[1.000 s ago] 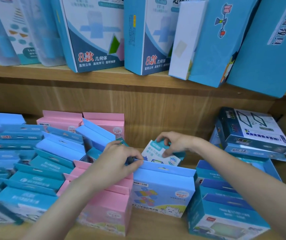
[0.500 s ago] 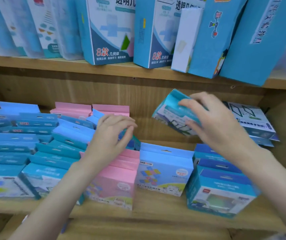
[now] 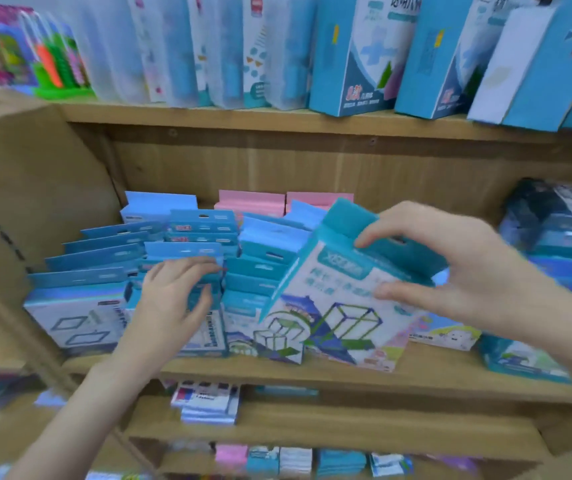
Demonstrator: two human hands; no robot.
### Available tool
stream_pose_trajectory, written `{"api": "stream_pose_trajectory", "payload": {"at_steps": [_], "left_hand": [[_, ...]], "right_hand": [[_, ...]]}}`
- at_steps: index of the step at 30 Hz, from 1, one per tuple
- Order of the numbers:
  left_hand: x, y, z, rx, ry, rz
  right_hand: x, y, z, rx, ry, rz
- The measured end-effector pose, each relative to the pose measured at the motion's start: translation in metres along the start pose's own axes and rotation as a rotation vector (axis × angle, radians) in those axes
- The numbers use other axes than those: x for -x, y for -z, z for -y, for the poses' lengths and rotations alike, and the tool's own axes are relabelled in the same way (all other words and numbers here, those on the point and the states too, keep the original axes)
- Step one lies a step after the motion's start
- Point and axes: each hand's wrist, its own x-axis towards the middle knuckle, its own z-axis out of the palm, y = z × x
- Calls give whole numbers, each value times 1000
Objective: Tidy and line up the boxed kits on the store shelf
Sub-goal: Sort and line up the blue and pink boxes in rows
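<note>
Teal kit box (image 3: 340, 299) tilted in our right hand (image 3: 464, 271).
Our right fingers pinch its top flap; our left hand (image 3: 177, 299) grips a blue box (image 3: 205, 289) in the shelf (image 3: 312, 375) row.

Left hand (image 3: 173, 299): enters from 7 o'clock on a bare forearm, back of hand toward the camera, fingers curled forward at 12 o'clock, thumb out toward 3 o'clock; whether the fingers grip anything cannot be told through the blur.

Right hand (image 3: 450, 271): enters from 4 o'clock on a bare forearm, fingers pointing to 9 o'clock, index finger above and thumb below pinching a teal-topped boxed kit (image 3: 340, 299), held tilted.
</note>
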Motion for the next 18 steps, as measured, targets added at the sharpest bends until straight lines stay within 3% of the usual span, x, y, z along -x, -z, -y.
{"api": "stream_pose_trajectory", "payload": {"at_steps": [3, 7, 13, 18], "left_hand": [[13, 4, 15, -48, -24, 40], [25, 1, 24, -82, -67, 102], [28, -5, 23, -93, -71, 100], [27, -7, 25, -96, -64, 107]], "right_hand": [[-19, -72, 13, 23, 26, 123], [-20, -149, 14, 414, 82, 108], [0, -189, 18, 627, -79, 40], [-8, -199, 9, 631, -206, 57]]}}
